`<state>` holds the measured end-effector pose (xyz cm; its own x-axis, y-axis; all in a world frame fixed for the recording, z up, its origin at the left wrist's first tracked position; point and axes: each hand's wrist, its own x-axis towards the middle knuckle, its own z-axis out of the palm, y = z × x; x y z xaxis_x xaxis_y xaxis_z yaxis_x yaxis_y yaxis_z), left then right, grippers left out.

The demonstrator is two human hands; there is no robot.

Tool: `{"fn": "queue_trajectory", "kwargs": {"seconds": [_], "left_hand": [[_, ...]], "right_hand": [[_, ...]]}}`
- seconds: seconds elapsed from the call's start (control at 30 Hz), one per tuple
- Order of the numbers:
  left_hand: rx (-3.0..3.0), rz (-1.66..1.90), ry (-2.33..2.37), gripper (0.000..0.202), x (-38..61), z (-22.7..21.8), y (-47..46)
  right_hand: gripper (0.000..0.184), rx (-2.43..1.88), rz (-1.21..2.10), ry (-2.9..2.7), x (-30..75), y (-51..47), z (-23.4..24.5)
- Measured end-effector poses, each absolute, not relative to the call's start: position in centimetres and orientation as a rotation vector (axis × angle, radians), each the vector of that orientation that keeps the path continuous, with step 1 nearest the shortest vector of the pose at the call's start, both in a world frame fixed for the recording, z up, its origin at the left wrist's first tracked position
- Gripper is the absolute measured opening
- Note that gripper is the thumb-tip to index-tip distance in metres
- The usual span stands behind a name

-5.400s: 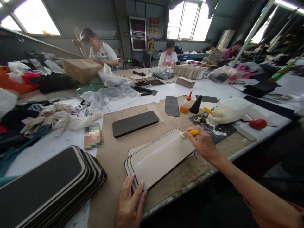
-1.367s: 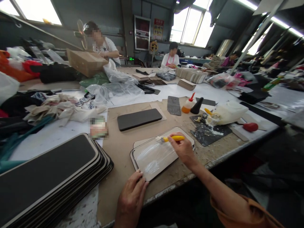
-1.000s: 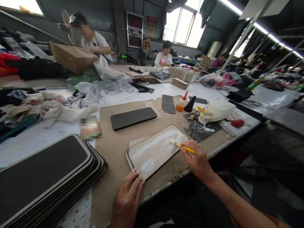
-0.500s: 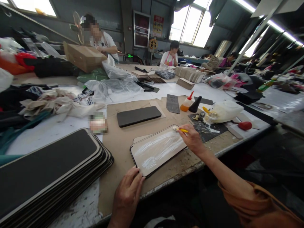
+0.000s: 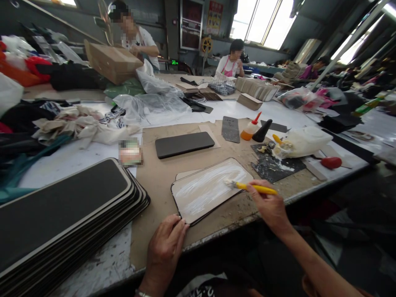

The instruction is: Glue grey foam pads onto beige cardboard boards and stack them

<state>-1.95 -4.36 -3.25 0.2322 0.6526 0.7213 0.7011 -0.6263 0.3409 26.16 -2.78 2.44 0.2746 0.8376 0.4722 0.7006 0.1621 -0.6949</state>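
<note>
My right hand [image 5: 269, 204] grips a yellow-handled brush [image 5: 256, 188], its whitish bristles resting on a beige rounded panel [image 5: 198, 207]. White streaks of a wet-looking paste cover much of that panel, and its rim is dark. At the panel's near left corner, my left hand [image 5: 166, 243] holds the edge between thumb and fingers. Part of another beige piece [image 5: 182, 175] shows from beneath the panel's far side. Behind it lies a dark padded rounded piece [image 5: 185, 144].
A tall stack of dark rounded panels [image 5: 64, 214] stands at left. To the right are a red-tipped bottle [image 5: 250, 128], a black cone [image 5: 262, 131], a white plastic container [image 5: 309, 142] on a paste-smeared board [image 5: 275, 167], and a red-handled tool [image 5: 331, 162]. Two people work across the table.
My right hand has drawn the brush from the panel's far right corner back toward me, and more of the handle shows. My left hand stays at the corner. The view has shifted slightly.
</note>
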Motion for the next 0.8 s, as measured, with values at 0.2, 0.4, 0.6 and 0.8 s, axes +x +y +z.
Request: {"fn": "queue_trajectory", "kwargs": {"seconds": [0.2,0.4,0.6,0.8], "left_hand": [[-2.448,-1.359,-1.359,0.014,-2.0,-3.8,-4.4],[-2.461,-1.323,-1.370,0.012,-1.9,-3.7,-4.5],[-2.444,-1.317,-1.418,0.013,-1.8,-3.5,-4.7],[-2.432,-1.308,-1.422,0.012,-1.7,-3.4,-4.5]], "right_hand": [[0.033,-1.750,0.038,-1.328,29.8,-3.3,3.7],[0.029,-1.669,0.348,-1.456,27.2,-4.8,3.8],[0.027,-1.640,0.133,-1.411,26.0,-2.7,5.1],[0.019,-1.217,0.766,-1.574,16.8,-0.7,3.9]]}}
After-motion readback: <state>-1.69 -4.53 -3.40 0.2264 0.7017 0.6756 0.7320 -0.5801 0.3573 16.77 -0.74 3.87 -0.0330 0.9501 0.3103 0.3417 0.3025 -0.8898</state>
